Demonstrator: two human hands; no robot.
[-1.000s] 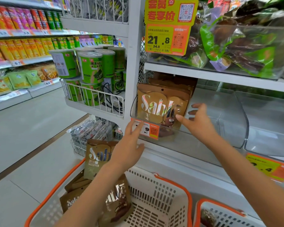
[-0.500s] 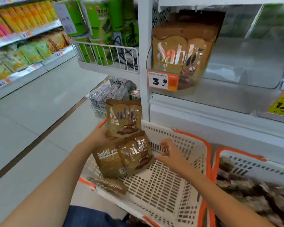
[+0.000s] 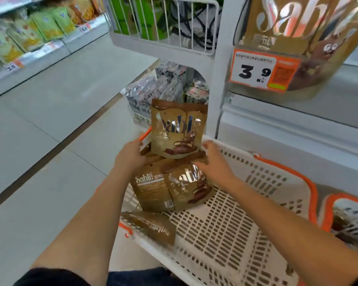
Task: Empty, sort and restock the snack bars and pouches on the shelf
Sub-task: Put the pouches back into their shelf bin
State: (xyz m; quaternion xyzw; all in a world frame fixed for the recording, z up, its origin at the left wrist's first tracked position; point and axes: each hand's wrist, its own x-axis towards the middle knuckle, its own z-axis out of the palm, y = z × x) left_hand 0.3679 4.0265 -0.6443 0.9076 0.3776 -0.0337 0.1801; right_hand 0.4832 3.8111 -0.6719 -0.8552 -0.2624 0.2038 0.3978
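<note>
Several brown-and-gold Sable pouches stand bunched at the near-left corner of a white basket (image 3: 246,234) with an orange rim. One pouch (image 3: 177,131) sticks up above two lower ones (image 3: 151,189) (image 3: 189,187). My left hand (image 3: 130,156) grips the bunch at its left edge. My right hand (image 3: 214,162) holds its right side, thumb on the front of a lower pouch. Another pouch (image 3: 151,226) lies flat on the basket's near rim. A further Sable pouch (image 3: 293,27) stands in the clear shelf bin at the upper right.
An orange 3.9 price tag (image 3: 258,72) hangs on the bin front. A second orange-rimmed basket (image 3: 339,205) sits at the right. A wire rack (image 3: 165,27) of green tubs hangs above; silver packs (image 3: 153,91) sit low behind the basket. Aisle floor lies to the left.
My view dropped from the shelf to the basket. Both hands came down from the shelf bin; the left took hold of the pouches first, then the right closed in on their other side.
</note>
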